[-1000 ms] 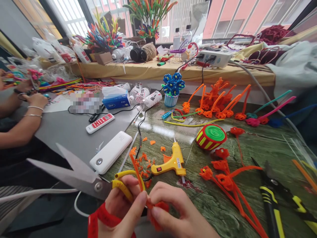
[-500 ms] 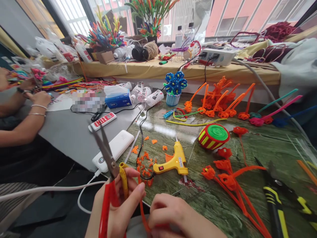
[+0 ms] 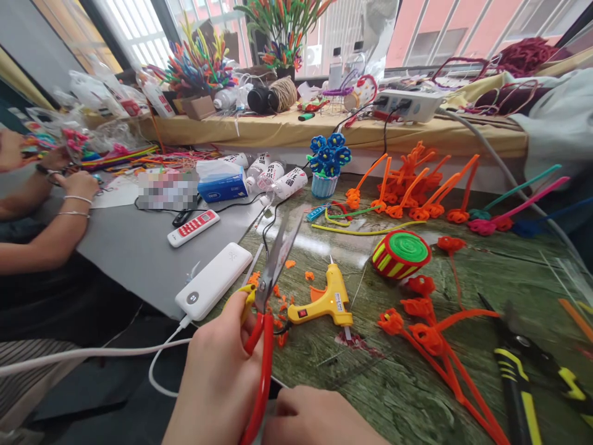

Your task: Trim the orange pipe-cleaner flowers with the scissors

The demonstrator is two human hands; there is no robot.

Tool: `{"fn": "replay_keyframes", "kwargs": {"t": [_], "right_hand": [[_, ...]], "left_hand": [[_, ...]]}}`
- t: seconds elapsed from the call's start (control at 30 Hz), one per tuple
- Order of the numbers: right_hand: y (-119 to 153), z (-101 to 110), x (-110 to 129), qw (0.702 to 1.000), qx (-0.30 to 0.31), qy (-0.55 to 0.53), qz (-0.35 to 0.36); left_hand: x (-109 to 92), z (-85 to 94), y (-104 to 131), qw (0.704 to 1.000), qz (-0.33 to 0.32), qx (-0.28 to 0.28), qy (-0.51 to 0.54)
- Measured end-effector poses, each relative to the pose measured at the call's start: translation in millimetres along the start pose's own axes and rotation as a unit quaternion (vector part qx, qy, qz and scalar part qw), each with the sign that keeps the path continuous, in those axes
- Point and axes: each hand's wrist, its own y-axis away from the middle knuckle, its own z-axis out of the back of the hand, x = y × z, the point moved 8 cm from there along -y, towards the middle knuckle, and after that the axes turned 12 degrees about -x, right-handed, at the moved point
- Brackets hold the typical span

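Note:
My left hand (image 3: 227,358) is closed around red-handled scissors (image 3: 265,321), whose blades point up with a narrow gap between them. A yellow piece (image 3: 247,298) shows at the same fingers. Low in the view, beside the scissor handles, my right hand (image 3: 310,411) has its fingers curled; what they hold, if anything, is hidden. A yellow glue gun (image 3: 327,300) lies just beyond both hands, with small orange scraps (image 3: 283,303) by its handle.
A white power bank (image 3: 215,281) with a cable is at the left. Orange pipe-cleaner stems (image 3: 447,364) and black-yellow pliers (image 3: 516,389) lie right. A green-topped roll (image 3: 401,253) and blue flowers in a pot (image 3: 324,184) stand farther back. Another person's hands (image 3: 76,185) are far left.
My left hand has turned, swinging the scissor blades from upper left to upper right. The orange strip that hung between my hands is no longer visible. My right hand has dropped slightly lower.

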Motion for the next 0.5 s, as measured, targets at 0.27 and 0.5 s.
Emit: {"fn": "replay_keyframes", "kwargs": {"t": [0.27,0.5], "right_hand": [[-0.2,59.3,0.1,0.984,-0.077,-0.134,-0.089],[8.4,70.5,5.5,0.968,-0.129,-0.196,-0.082]], "left_hand": [[20.6,51.1,15.3,0.933,0.121,-0.307,0.143],[16.9,4.8,33.2,0.923,0.211,-0.129,0.295]]}}
